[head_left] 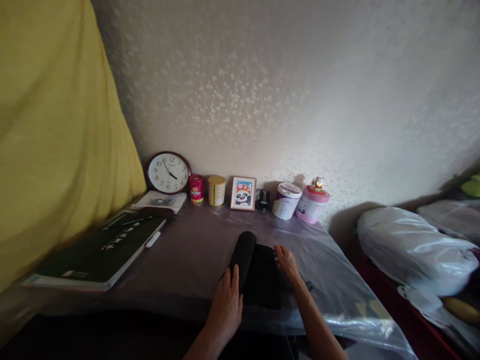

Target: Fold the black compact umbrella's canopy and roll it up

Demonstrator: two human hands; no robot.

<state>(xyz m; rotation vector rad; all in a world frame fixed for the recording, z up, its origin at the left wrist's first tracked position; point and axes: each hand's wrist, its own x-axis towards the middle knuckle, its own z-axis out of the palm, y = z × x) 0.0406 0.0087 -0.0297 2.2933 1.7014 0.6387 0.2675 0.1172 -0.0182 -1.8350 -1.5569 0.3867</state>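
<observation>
A black roll of sheet material [245,252] lies on the plastic-covered table, with a flat flap [265,280] of the same black material spread out to its right. My left hand [227,297] grips the near left part of the roll, fingers laid around its side. At the flap's far right corner, my right hand [287,262] pinches the edge, its fingers closed. Whether the material is cloth or a thin mat I cannot tell. A small dark object [308,285] shows just right of my right wrist.
Along the wall stand a clock [169,173], a red can [196,188], a yellow-lidded can [216,191], a panda picture frame [243,193], a black device [263,200], a white tub [286,201] and a pink tub [312,205]. A large green book [101,250] lies left; white bags [416,250] sit right.
</observation>
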